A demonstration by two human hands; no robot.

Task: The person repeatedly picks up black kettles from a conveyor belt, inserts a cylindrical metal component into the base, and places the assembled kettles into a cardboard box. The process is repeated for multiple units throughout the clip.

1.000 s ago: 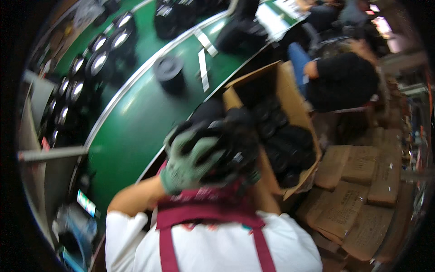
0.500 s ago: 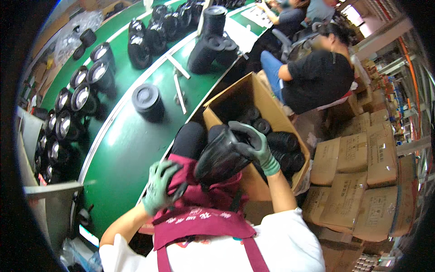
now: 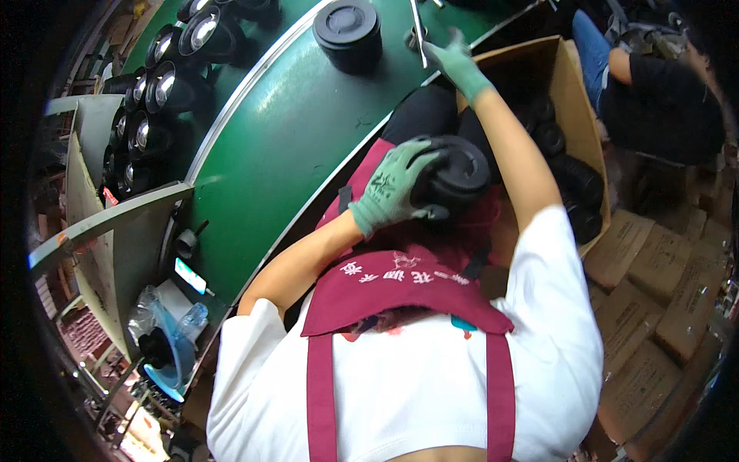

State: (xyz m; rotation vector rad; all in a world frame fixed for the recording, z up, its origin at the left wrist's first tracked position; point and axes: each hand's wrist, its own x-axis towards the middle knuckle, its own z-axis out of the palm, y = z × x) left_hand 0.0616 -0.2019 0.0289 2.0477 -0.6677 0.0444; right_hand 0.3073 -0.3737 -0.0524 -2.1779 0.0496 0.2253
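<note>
On my lap, my left hand, in a green-grey work glove, is wrapped round the side of a black, round-topped cylindrical part. Its round end faces up and its lower side is hidden by the hand and lap. My right hand, in a matching glove, stretches over the table edge, slightly blurred. The thumb and fingers are apart beside a thin pale strip, with a small metallic piece close to it; I cannot tell whether they touch. Another black cylindrical part stands upright on the green table.
Several black parts with shiny domed ends stand at the table's far left. An open cardboard box with black round parts is at my right. Closed cartons lie beyond it, near a seated person. A lit screen is at lower left.
The black part has passed from my right hand to my left, with its round end turned up. My right hand has moved out toward the strip on the table. The view has shifted.
</note>
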